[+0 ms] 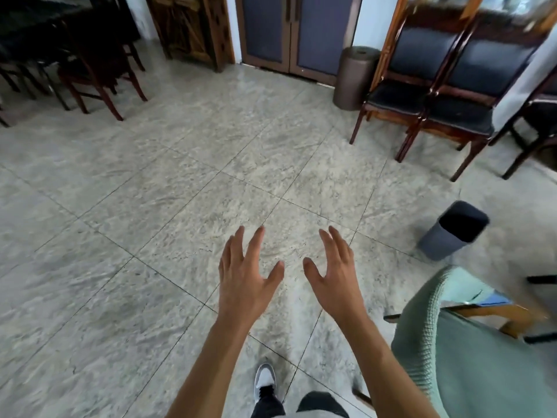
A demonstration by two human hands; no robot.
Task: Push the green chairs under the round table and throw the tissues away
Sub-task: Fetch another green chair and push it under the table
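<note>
Ahead, bare floor [180, 182] (hands [250, 276] spread)

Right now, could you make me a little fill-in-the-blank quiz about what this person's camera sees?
1. Both the left hand and the right hand are held out with fingers spread, holding ____.
2. The chair closest to the right hand is covered in ____ fabric.
3. The small grey bin stands on the ____.
4. Only one ____ of the person shows at the bottom edge.

Missing words: nothing; green; floor; shoe

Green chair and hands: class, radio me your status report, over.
Left hand and right hand open, holding nothing. Green chair at right, untouched. Grey bin beyond it. No tissues visible.
</note>
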